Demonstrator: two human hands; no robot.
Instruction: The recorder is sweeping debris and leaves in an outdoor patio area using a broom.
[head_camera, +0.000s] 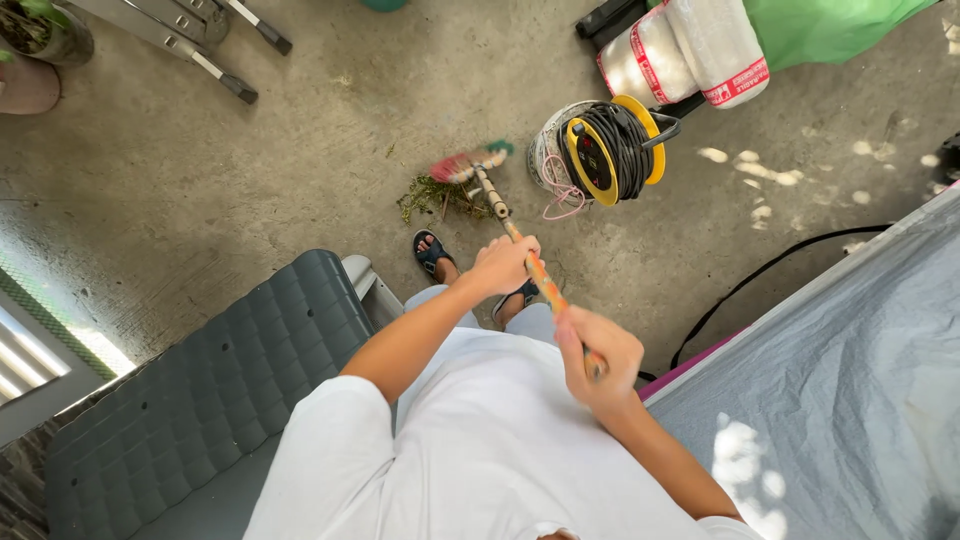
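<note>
Two white plastic-wrapped packages (690, 50) lie side by side on the concrete floor at the top of the view, each with a red band of printing across its lower end. They rest against a green sheet and sit just beside the yellow cable reel, whose face carries a small dark label (590, 158) with red marks, too blurred to make out further.

Both arms reach forward and down, left hand (503, 264) farther out with arm nearly straight, fingers curled closed in a grip, right hand (598, 358) nearer the body, elbow bent, fist closed tight, thumb side up.
</note>
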